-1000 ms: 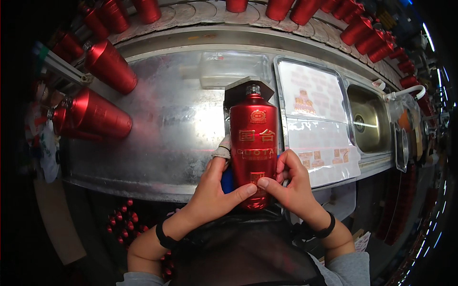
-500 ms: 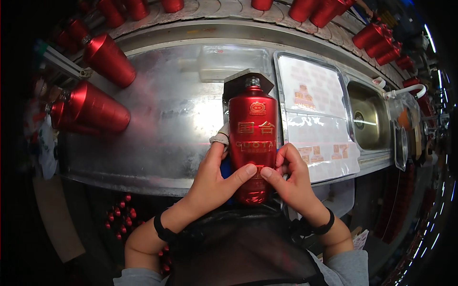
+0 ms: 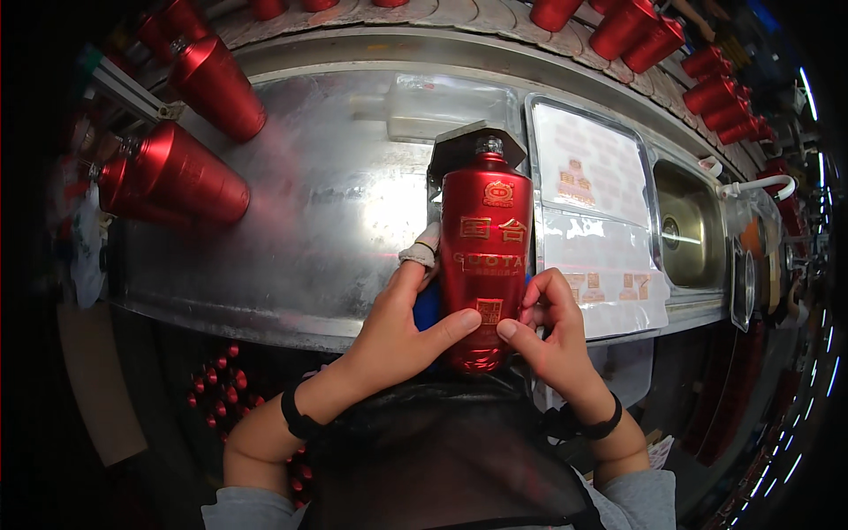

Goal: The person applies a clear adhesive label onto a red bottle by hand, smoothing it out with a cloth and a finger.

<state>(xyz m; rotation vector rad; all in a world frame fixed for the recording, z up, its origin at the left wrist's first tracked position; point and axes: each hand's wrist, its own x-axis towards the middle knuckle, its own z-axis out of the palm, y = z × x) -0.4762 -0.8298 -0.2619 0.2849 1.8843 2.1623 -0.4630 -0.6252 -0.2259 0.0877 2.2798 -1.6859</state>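
– Grip: left hand (image 3: 389, 336) and right hand (image 3: 561, 340) both clamped low on the metallic-red bottle (image 3: 490, 203), one each side.
– Axis?
– Near-to-far: neck toward the steel worktop (image 3: 283, 230)'s far edge, base at the near one. Bottle's between the hands, neither nearer.

Bottle (image 3: 487, 199) between left hand (image 3: 389, 336) and right hand (image 3: 562, 336) at near edge of bench (image 3: 300, 238), other bottles (image 3: 194, 177) at left end, box (image 3: 455, 110) by far edge, label sheets (image 3: 605, 247) on tray (image 3: 532, 141) right of middle, sink (image 3: 692, 234) toward right end, conveyor (image 3: 455, 14) with bottle row (image 3: 624, 31) beyond far edge.
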